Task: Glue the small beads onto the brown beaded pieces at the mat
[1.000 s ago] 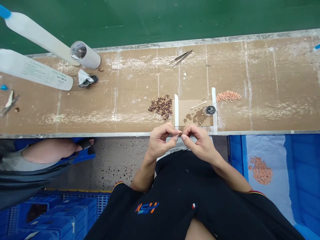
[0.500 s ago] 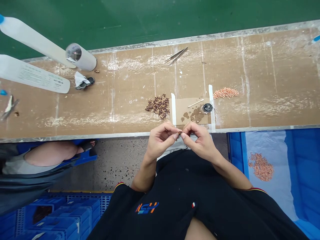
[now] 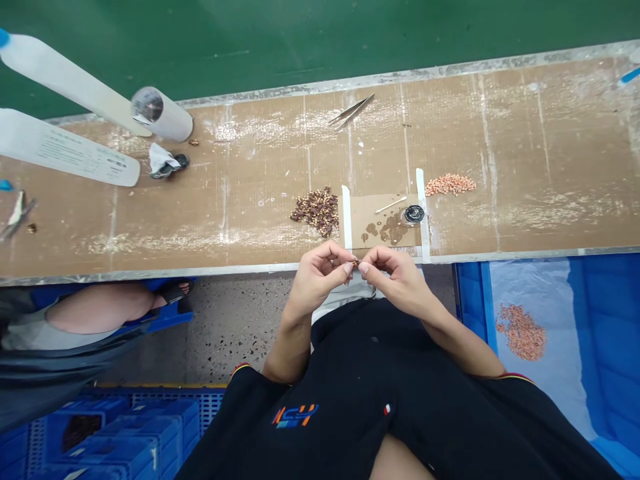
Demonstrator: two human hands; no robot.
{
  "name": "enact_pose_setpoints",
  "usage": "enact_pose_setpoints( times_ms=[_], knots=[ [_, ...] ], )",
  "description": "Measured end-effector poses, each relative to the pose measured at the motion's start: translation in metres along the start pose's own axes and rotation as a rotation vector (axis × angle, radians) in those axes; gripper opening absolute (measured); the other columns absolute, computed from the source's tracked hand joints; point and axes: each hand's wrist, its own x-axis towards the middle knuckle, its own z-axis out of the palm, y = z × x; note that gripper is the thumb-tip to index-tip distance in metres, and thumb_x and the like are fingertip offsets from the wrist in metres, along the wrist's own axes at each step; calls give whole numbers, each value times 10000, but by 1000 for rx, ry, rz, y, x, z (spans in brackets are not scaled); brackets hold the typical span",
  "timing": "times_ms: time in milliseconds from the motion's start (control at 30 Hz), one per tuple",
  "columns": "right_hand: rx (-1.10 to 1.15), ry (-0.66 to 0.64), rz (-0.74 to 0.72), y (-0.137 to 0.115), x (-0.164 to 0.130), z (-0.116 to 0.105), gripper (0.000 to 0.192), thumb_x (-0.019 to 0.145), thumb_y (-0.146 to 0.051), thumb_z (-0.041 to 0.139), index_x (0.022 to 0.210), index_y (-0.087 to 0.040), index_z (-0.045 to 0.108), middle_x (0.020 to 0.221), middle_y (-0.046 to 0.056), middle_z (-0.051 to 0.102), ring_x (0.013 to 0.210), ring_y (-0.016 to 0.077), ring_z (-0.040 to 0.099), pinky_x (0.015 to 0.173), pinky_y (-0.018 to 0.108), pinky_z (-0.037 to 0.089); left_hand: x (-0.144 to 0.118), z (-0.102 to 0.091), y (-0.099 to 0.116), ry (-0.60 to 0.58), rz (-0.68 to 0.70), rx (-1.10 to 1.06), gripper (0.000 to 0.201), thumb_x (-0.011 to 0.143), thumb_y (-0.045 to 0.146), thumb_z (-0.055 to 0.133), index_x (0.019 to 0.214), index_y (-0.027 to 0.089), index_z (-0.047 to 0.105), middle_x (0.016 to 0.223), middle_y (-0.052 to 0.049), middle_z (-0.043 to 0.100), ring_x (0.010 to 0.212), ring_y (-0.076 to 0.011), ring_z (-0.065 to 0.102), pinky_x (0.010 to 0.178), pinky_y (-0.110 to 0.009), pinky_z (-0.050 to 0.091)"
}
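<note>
My left hand (image 3: 319,279) and my right hand (image 3: 399,281) meet at the table's front edge, fingertips pinched on a tiny dark brown and gold piece (image 3: 356,263). Its exact kind is too small to make out. Just beyond my left hand lies a pile of similar brown and gold pieces (image 3: 320,210). Past my right hand, a card (image 3: 367,208) with dark wet stains is taped down by white strips. A cotton swab (image 3: 391,205) and a small round pot with a dark top (image 3: 414,214) rest on it.
Small pinkish-orange pieces (image 3: 451,184) are heaped right of the card. Tweezers (image 3: 351,111) lie farther back. White bottles (image 3: 70,150) and a cylinder (image 3: 167,117) occupy the left. A blue bin (image 3: 607,320) stands low right. Another person's leg (image 3: 100,308) shows at lower left.
Both hands have shifted very slightly left and up with the small piece still pinched between them. The things on the table lie as before.
</note>
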Motion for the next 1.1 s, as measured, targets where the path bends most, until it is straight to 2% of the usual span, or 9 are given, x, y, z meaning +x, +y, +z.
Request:
enact_pose_setpoints(
  times_ms=[100,233,433,533,733,800,867,967,1100],
  knots=[
    [90,-44,70,4,2,-2,550,856,-740,737,750,-223,582,675,-12,578,619,130,496,578,281,418,-3,-2,6,-33,-75,0,290,845,430,892,895,170,774,708,-19,714,622,-129,674,587,-244,576],
    [221,-107,124,5,4,-4,610,800,-798,755,718,-228,553,646,-32,548,586,113,465,584,279,430,-5,0,8,-8,-16,23,259,891,422,853,974,181,807,792,-39,767,683,-140,726,641,-249,604],
    [352,-122,133,8,3,-2,598,824,-742,779,678,-231,505,607,-57,486,552,100,420,576,278,385,-5,3,6,-37,19,71,271,922,442,817,998,181,816,813,-49,781,704,-155,736,691,-279,628],
    [294,-79,110,12,1,-4,603,836,-770,748,691,-237,508,612,-49,501,558,111,435,580,287,405,-2,0,-1,41,64,179,252,950,423,769,1012,183,811,820,-47,778,710,-152,724,665,-268,613],
    [-4,198,36,27,-13,-25,563,872,-784,693,771,-243,574,663,-16,548,617,147,496,590,299,435,16,-18,-31,446,189,651,117,914,224,656,931,187,766,832,-25,737,708,-137,648,628,-250,526],
    [-66,284,45,36,-20,-38,532,883,-746,697,760,-243,576,667,-10,568,621,155,521,604,307,453,20,-24,-37,514,202,729,120,910,215,635,915,184,751,817,-24,708,679,-133,622,610,-248,509],
    [-151,447,42,48,-27,-58,477,890,-688,698,760,-244,584,671,-5,587,620,162,534,602,309,454,23,-28,-39,551,224,773,122,913,230,630,925,182,742,843,-32,693,691,-138,624,618,-252,514],
    [-349,820,5,65,-35,-107,378,877,-600,679,778,-244,595,673,-4,603,616,169,529,596,308,437,25,-30,-37,542,229,862,106,901,247,654,941,185,731,886,-35,666,680,-139,607,641,-270,522],
    [-596,1244,65,73,-39,-203,245,888,-432,609,744,-253,524,700,6,611,667,190,560,684,337,476,31,-32,-33,462,200,1020,73,903,251,654,908,198,704,890,-20,629,587,-129,518,680,-318,514]
  ],
)
